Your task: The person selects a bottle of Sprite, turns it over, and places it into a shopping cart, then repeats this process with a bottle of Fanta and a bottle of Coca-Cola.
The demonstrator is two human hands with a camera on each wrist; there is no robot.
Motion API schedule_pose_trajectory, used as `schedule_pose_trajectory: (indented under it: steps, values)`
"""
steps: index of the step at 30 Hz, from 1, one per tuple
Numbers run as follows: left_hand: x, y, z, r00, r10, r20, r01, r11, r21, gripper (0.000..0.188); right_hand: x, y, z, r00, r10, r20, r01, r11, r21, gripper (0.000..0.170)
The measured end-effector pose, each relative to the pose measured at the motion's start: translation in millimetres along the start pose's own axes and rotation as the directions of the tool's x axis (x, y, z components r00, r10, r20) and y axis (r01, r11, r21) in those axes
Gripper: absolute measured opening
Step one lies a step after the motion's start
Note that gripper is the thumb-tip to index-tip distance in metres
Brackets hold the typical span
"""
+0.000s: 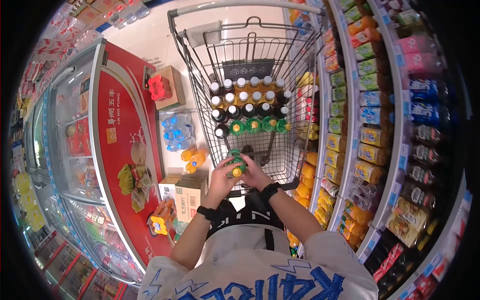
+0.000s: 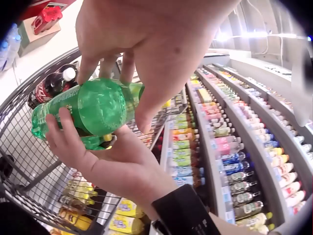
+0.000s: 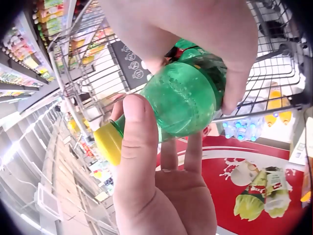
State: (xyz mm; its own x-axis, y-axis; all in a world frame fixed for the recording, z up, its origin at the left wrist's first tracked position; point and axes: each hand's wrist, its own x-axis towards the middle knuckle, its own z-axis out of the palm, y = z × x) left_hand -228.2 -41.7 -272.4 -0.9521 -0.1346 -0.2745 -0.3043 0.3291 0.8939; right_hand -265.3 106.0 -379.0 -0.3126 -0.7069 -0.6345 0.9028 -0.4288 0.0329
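Observation:
Both hands hold a green plastic bottle (image 1: 237, 167) with a yellow cap, over the near end of the shopping cart. My left hand (image 1: 222, 179) grips it from the left; in the right wrist view its thumb (image 3: 137, 142) lies along the bottle's neck beside the cap (image 3: 108, 143). My right hand (image 1: 256, 175) grips from the other side, fingers curled round the body, as the left wrist view shows. Ahead in the cart (image 1: 292, 155) stand rows of bottles: green ones (image 1: 253, 125) with yellow caps nearest, then dark bottles (image 1: 248, 110) and amber ones (image 1: 244, 100) with pale caps.
Shelves of packed drinks (image 1: 370, 97) line the right side. On the left stands a red freezer (image 1: 117, 120). Between freezer and cart, the floor holds blue-capped water bottles (image 1: 176, 132), orange drink bottles (image 1: 195, 158) and cardboard boxes (image 1: 191, 200).

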Motion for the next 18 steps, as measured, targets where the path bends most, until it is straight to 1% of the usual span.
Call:
schedule_pose_trajectory:
  steps: [2, 3, 4, 6, 7, 8, 10, 14, 16, 17, 18]
  values:
    - [17.8, -22.8, 9.4, 0.998, -0.059, 0.015, 0.057, 0.996, 0.07, 0.047, 24.8, -6.9, -16.0, 0.99, 0.007, -0.142, -0.014, 0.999, -0.053, 0.033]
    - [25.6, -29.3, 13.3, 0.996, -0.09, 0.028, 0.086, 0.988, 0.126, 0.048, 27.5, -14.6, -8.0, 0.987, -0.001, -0.16, -0.006, 0.999, -0.044, 0.031]
    - [33.4, -36.0, 17.5, 0.993, -0.112, 0.031, 0.107, 0.985, 0.133, 0.048, 41.6, -16.0, -19.7, 0.986, 0.018, -0.166, -0.022, 0.999, -0.027, 0.031]
    - [47.7, -50.0, 26.2, 0.981, -0.192, 0.028, 0.183, 0.964, 0.192, 0.045, 68.7, -17.1, -40.9, 0.973, -0.024, -0.231, 0.007, 0.997, -0.074, 0.03]
    - [53.9, -54.6, 28.7, 0.981, -0.19, 0.026, 0.18, 0.959, 0.221, 0.041, 81.6, -16.8, -52.7, 0.973, -0.028, -0.229, 0.016, 0.999, -0.052, 0.03]
    - [62.1, -59.6, 31.1, 0.976, -0.214, 0.031, 0.201, 0.95, 0.237, 0.038, 93.0, -18.6, -64.8, 0.973, 0.028, -0.23, -0.036, 0.999, -0.029, 0.029]
    - [72.1, -73.5, 35.5, 0.97, -0.245, -0.004, 0.239, 0.942, 0.235, 0.035, 103.4, -22.0, -57.6, 0.955, -0.022, -0.296, 0.008, 0.999, -0.048, 0.028]
    - [82.9, -93.9, 39.1, 0.96, -0.276, -0.048, 0.28, 0.93, 0.24, 0.033, 132.9, -19.4, -66.6, 0.937, 0.062, -0.343, -0.052, 0.998, 0.038, 0.027]
    - [86.0, -103.1, 39.3, 0.974, -0.215, -0.072, 0.227, 0.939, 0.258, 0.032, 142.2, -16.4, -70.4, 0.945, 0.061, -0.321, -0.051, 0.998, 0.039, 0.028]
    - [86.0, -105.7, 40.0, 0.973, -0.212, -0.086, 0.228, 0.934, 0.277, 0.031, 146.9, -15.2, -71.1, 0.932, 0.058, -0.359, -0.049, 0.998, 0.034, 0.027]
    - [86.9, -107.9, 39.3, 0.972, -0.217, -0.087, 0.233, 0.932, 0.277, 0.031, 151.6, -15.2, -73.2, 0.931, 0.063, -0.36, -0.054, 0.998, 0.036, 0.027]
